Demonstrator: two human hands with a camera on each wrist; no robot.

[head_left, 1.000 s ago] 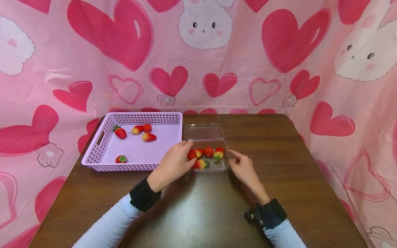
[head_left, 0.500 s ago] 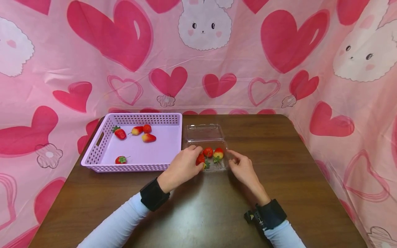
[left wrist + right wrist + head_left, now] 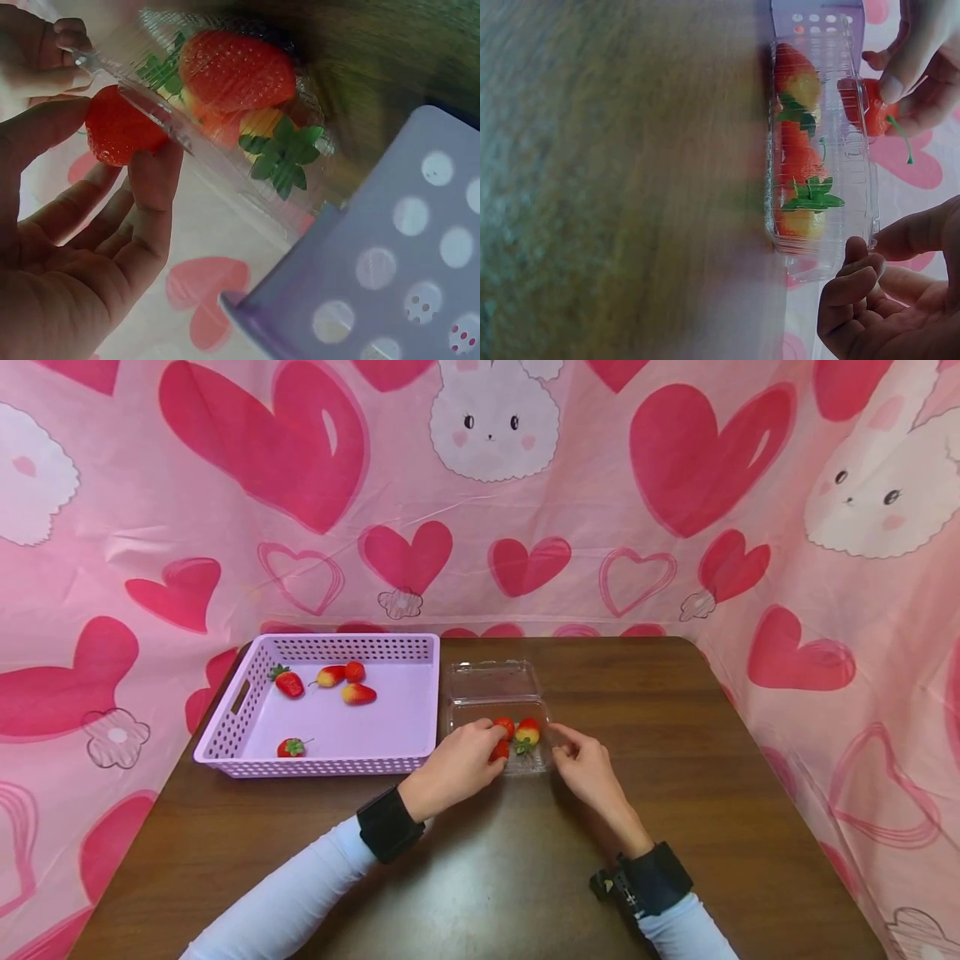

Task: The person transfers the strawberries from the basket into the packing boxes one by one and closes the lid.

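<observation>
My left hand (image 3: pixel 461 763) is over the clear plastic clamshell container (image 3: pixel 540 764) and pinches a red strawberry (image 3: pixel 116 129) between thumb and fingers. A green stem hangs from this strawberry in the right wrist view. With thumb and curled fingers, my right hand (image 3: pixel 896 292) holds the container's rim at its right end. Several red-and-yellow strawberries (image 3: pixel 799 82) with green leaves lie inside, seen through the clear wall; the left hand hides part of them in the head view. The container's lid (image 3: pixel 495 680) lies folded back, away from me.
Left of the container stands a lilac perforated basket (image 3: pixel 330 766). Several strawberries (image 3: pixel 359 694) are scattered in it, one (image 3: pixel 290 747) near its front wall. Both stand on a brown wooden table (image 3: pixel 660 693). A pink heart-print cloth (image 3: pixel 525 602) hangs behind.
My left hand has moved rightward over the container with the strawberry, covering more of the contents. The right hand stays at the rim.
</observation>
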